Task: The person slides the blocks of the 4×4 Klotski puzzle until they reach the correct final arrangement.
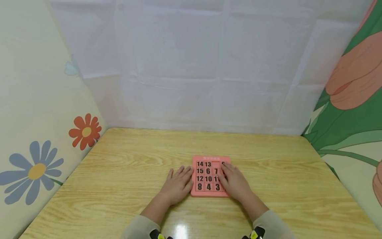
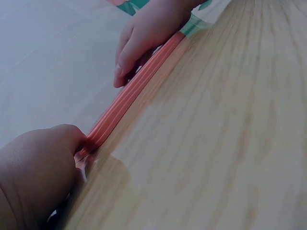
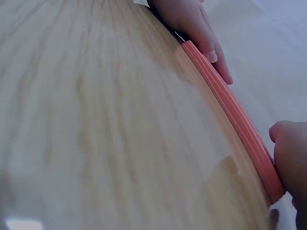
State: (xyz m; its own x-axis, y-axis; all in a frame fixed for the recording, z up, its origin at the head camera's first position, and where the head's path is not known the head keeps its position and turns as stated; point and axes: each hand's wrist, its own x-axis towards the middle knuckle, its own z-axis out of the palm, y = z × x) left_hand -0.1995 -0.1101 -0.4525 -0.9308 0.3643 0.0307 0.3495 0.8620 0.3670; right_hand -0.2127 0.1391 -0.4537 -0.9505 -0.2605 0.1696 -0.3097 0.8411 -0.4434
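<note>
A pink number slide puzzle (image 1: 208, 179) lies flat on the wooden table, its tiles marked with black numbers. One gap shows in the top row, right of the 13 tile. My left hand (image 1: 177, 186) lies at the puzzle's left edge with the fingers extended against the frame. Over the right side, my right hand (image 1: 237, 182) rests with its fingers reaching onto the tiles and covers most of the right column. From the left wrist view, the puzzle's near side (image 2: 129, 98) runs between both hands. In the right wrist view, the thumb is close to the pink frame (image 3: 235, 115).
The wooden table (image 1: 134, 156) spreads out around the puzzle. Behind it hangs a creased white sheet (image 1: 179, 66). Flower-printed panels stand at the left (image 1: 35, 99) and right (image 1: 358, 126) edges.
</note>
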